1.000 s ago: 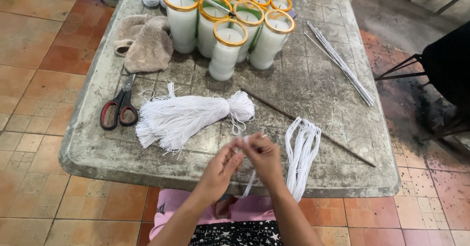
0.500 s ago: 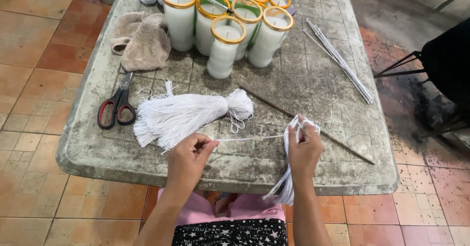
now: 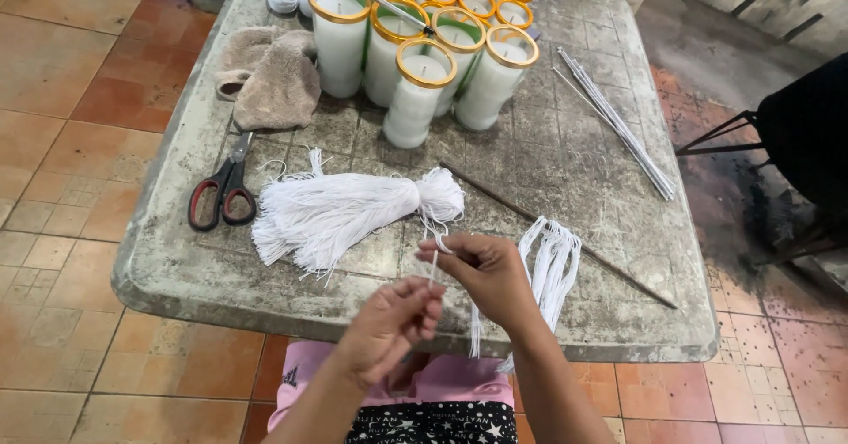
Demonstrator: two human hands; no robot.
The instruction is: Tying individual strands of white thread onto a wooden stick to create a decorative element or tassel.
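My left hand (image 3: 389, 320) and my right hand (image 3: 488, 272) are close together over the near edge of a worn stone table (image 3: 185, 276). Both pinch one white string (image 3: 433, 267) that runs upright between the fingers. A thick bundle of white strings (image 3: 340, 214), tied at its right end, lies on the table just beyond my hands. A smaller loose bunch of cut white strings (image 3: 552, 263) lies to the right of my right hand and hangs over the table's edge.
Several glass candles with gold rims (image 3: 420, 99) stand at the table's far side. Red-handled scissors (image 3: 221, 198) lie at the left, a beige cloth (image 3: 274, 82) beyond them. A thin brown stick (image 3: 565, 236) and a bundle of white rods (image 3: 618, 126) lie on the right.
Half a second ago my hands were spread apart, stretching a string sideways. Now they have come back together at the table's edge, holding the string upright.
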